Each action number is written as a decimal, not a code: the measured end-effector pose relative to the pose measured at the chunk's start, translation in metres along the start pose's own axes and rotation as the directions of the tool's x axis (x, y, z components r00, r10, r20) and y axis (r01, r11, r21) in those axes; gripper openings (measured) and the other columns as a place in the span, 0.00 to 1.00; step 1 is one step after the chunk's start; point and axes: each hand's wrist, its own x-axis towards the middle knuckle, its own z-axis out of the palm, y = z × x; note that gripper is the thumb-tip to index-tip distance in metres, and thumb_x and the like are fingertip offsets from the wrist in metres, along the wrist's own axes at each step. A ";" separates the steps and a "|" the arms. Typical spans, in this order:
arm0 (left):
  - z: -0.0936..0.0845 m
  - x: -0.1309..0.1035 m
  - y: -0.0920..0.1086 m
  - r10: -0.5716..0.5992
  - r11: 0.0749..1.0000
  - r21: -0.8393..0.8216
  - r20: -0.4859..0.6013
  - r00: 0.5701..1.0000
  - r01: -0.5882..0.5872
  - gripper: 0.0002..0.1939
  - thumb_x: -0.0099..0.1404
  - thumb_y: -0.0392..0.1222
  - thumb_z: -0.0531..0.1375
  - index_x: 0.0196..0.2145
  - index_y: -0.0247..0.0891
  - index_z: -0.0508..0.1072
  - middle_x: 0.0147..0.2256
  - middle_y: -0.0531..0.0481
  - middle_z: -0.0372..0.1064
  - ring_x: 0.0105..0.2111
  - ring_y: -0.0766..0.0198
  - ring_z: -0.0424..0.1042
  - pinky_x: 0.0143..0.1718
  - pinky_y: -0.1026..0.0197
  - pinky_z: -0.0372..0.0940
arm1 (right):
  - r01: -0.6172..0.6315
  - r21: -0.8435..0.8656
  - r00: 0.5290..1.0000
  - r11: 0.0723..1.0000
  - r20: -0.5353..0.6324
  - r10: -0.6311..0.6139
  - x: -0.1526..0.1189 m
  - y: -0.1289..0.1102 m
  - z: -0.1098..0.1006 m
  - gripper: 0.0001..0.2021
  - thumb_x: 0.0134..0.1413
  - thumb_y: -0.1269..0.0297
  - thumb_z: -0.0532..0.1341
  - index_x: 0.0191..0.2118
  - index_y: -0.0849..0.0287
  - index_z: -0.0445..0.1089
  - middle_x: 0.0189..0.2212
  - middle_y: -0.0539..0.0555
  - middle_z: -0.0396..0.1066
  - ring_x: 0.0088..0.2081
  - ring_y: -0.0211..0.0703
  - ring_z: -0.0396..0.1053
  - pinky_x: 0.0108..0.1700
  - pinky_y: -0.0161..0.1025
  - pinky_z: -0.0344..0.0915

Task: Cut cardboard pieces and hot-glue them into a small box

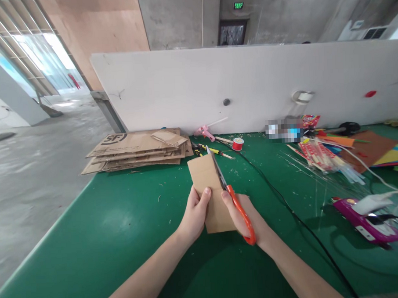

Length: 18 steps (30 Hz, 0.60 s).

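A rectangular piece of brown cardboard (215, 210) is held up above the green table, tilted slightly. My left hand (194, 210) grips its left edge, with the thumb on the face and the fingers behind it. Closed around red-handled scissors (241, 213) is my right hand (243, 208), its thumb near the cardboard's face. The metal blades run along the right edge of the cardboard, pointing up and away from me. Part of the lower handle and most of the right fingers are hidden.
Flattened cardboard (136, 145) is stacked at the back left. A pink glue gun (204, 131), a yellow cutter (219, 152) and a red thread spool (237, 144) lie ahead. A black cable (283, 198) crosses the green table (124, 240) beside a purple power strip (367, 223). A white panel (183, 88) stands behind.
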 end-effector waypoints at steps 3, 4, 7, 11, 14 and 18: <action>0.000 0.003 0.001 -0.032 0.999 -0.019 -0.004 0.999 0.032 0.19 0.60 0.50 0.64 0.46 0.40 0.69 0.45 0.44 0.74 0.43 0.57 0.74 0.45 0.56 0.69 | -0.021 0.083 0.999 0.996 -0.022 0.023 0.002 0.011 0.003 0.27 0.61 0.40 0.47 0.34 0.59 0.70 0.29 0.57 0.73 0.33 0.49 0.72 0.33 0.39 0.66; -0.002 0.005 0.003 -0.040 0.999 -0.028 -0.023 0.999 0.039 0.19 0.59 0.50 0.65 0.45 0.39 0.69 0.44 0.44 0.75 0.41 0.57 0.75 0.44 0.56 0.69 | -0.032 0.124 0.999 0.992 -0.011 0.034 0.003 0.016 0.004 0.27 0.60 0.39 0.47 0.30 0.59 0.68 0.25 0.55 0.71 0.29 0.47 0.70 0.30 0.39 0.65; -0.009 0.012 0.011 -0.038 0.999 -0.023 -0.069 0.997 0.037 0.19 0.57 0.50 0.66 0.43 0.39 0.70 0.41 0.45 0.76 0.36 0.58 0.76 0.40 0.57 0.71 | -0.070 0.293 0.997 0.954 0.001 0.073 0.008 0.028 0.008 0.29 0.58 0.35 0.46 0.24 0.57 0.60 0.18 0.50 0.65 0.21 0.40 0.65 0.24 0.37 0.62; -0.018 0.018 0.022 -0.006 1.000 0.029 -0.031 1.000 0.007 0.19 0.57 0.49 0.66 0.44 0.40 0.70 0.39 0.47 0.76 0.34 0.60 0.75 0.36 0.59 0.70 | -0.095 0.442 0.992 0.892 -0.032 0.122 0.016 0.029 0.010 0.27 0.53 0.35 0.53 0.25 0.57 0.61 0.20 0.51 0.68 0.21 0.41 0.69 0.24 0.37 0.67; -0.019 0.018 0.026 0.064 0.994 0.088 0.015 0.998 -0.065 0.19 0.58 0.47 0.66 0.46 0.42 0.69 0.43 0.48 0.74 0.39 0.60 0.74 0.40 0.60 0.70 | -0.107 0.365 0.989 0.925 -0.055 0.136 0.020 0.022 0.005 0.23 0.49 0.39 0.60 0.30 0.58 0.66 0.26 0.52 0.72 0.21 0.39 0.70 0.22 0.35 0.66; -0.020 0.018 0.027 0.094 0.973 0.206 0.059 0.994 -0.105 0.20 0.59 0.48 0.65 0.47 0.41 0.68 0.46 0.47 0.73 0.43 0.59 0.73 0.44 0.59 0.68 | -0.074 0.307 0.992 0.949 -0.077 0.102 0.022 0.021 0.003 0.17 0.47 0.48 0.64 0.31 0.57 0.66 0.21 0.47 0.68 0.17 0.35 0.65 0.20 0.33 0.64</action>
